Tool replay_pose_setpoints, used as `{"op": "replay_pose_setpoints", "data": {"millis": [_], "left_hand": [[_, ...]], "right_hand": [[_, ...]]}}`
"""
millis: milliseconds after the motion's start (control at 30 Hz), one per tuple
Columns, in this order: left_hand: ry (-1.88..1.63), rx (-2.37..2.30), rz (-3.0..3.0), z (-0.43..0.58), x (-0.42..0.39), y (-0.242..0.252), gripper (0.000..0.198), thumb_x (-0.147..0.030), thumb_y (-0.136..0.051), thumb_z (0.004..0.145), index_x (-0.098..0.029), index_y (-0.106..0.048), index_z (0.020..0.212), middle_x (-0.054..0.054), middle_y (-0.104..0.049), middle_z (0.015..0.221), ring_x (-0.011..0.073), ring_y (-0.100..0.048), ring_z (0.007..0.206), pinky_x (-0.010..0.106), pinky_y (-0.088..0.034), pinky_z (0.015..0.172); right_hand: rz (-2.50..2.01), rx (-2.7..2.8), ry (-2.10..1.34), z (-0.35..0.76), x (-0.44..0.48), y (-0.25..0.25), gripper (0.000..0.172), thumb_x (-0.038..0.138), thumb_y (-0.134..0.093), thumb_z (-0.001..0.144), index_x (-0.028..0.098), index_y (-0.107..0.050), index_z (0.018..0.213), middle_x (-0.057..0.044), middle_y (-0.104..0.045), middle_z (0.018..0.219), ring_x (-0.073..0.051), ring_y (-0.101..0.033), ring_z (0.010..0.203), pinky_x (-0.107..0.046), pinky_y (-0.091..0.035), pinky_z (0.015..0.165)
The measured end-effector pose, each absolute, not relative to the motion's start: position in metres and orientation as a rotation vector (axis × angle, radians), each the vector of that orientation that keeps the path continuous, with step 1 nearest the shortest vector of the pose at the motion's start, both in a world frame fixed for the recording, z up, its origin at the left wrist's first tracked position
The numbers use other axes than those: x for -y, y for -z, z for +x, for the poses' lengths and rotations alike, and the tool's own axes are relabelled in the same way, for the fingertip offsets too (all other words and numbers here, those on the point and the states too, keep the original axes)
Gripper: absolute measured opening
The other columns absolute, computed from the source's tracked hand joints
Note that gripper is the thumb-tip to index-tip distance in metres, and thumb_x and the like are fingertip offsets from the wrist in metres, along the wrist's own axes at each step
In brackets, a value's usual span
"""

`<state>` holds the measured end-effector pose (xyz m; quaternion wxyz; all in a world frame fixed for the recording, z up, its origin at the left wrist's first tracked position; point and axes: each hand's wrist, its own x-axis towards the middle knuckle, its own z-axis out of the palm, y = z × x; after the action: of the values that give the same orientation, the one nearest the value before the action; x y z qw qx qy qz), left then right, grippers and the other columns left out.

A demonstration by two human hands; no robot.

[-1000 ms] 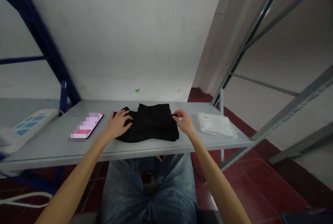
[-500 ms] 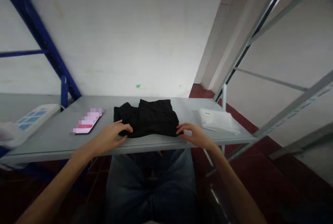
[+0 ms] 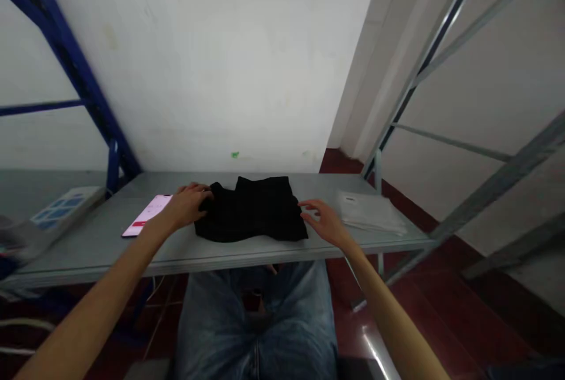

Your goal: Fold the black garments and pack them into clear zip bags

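A black folded garment (image 3: 256, 212) lies flat on the grey table (image 3: 176, 250) before me, its exact kind not clear. At its left end, my left hand (image 3: 189, 206) curls its fingers and thumb round the cloth's edge. My right hand (image 3: 324, 221) is by the opposite end, fingers apart, with the fingertips at or just beside the fabric. Whether they touch it I cannot tell.
Left of the garment lies a phone (image 3: 148, 215) with a lit screen, partly behind my left forearm. Flat white plastic bags (image 3: 371, 212) rest at the right. A white box with blue panels (image 3: 62, 212) sits far left. Blue (image 3: 79, 68) and grey (image 3: 410, 80) rack posts flank the table.
My left hand has moved up along the garment's left end, away from the front edge. The right hand has shifted slightly off the right corner. The view has tilted a little.
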<state>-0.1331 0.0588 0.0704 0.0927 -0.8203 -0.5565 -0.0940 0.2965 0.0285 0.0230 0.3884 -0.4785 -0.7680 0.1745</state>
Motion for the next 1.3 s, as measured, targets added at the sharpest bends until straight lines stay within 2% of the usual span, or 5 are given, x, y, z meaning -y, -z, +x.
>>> {"op": "replay_pose_setpoints", "data": {"millis": [133,300,633,833,1300], "left_hand": [[0.261,1.670,-2.444,-0.131,-0.075,-0.074,0.017,-0.028,-0.060,0.080,-0.027,-0.075,0.087,0.007,-0.076,0.117,0.0329,-0.066,0.116,0.045,-0.049,0.102],[0.519,1.966,-2.280,-0.126,-0.091,-0.082,0.032,-0.043,-0.047,0.096,-0.025,-0.068,0.112,0.006,-0.079,0.099,0.0279,-0.073,0.094,0.035,-0.052,0.080],[0.366,1.426,-2.553,-0.084,-0.086,-0.074,0.032,-0.023,-0.058,0.086,-0.026,-0.070,0.115,0.010,-0.065,0.136,0.0307,-0.058,0.130,0.046,-0.045,0.111],[0.211,1.337,-2.820,-0.074,-0.071,-0.067,0.020,-0.030,-0.069,0.077,-0.029,-0.076,0.095,0.005,-0.067,0.137,0.0318,-0.060,0.127,0.046,-0.049,0.105],[1.217,1.846,-2.526,-0.070,-0.135,-0.078,0.038,-0.044,-0.050,0.090,-0.017,-0.070,0.109,0.011,-0.079,0.100,0.0240,-0.074,0.090,0.037,-0.057,0.088]], "right_hand": [[-1.200,1.947,-0.475,0.297,-0.030,-0.015,0.025,0.032,-0.064,0.094,0.027,-0.072,0.117,-0.007,-0.071,0.120,-0.022,-0.072,0.104,-0.036,-0.058,0.084],[-1.221,1.932,-0.490,0.299,-0.035,-0.009,0.023,0.029,-0.065,0.094,0.027,-0.072,0.116,-0.007,-0.072,0.119,-0.022,-0.072,0.104,-0.036,-0.057,0.085],[-1.318,1.992,-0.416,0.284,-0.055,0.001,0.033,0.017,-0.069,0.088,0.027,-0.072,0.120,-0.005,-0.072,0.113,-0.019,-0.071,0.095,-0.035,-0.056,0.088],[-1.365,1.983,-0.320,0.280,-0.060,0.005,0.028,0.016,-0.065,0.089,0.025,-0.076,0.113,-0.003,-0.073,0.098,-0.019,-0.069,0.089,-0.034,-0.054,0.088],[-1.323,1.739,-0.100,0.263,-0.137,-0.058,0.027,0.034,-0.055,0.102,0.021,-0.077,0.111,-0.009,-0.073,0.106,-0.021,-0.069,0.088,-0.035,-0.052,0.092]]}}
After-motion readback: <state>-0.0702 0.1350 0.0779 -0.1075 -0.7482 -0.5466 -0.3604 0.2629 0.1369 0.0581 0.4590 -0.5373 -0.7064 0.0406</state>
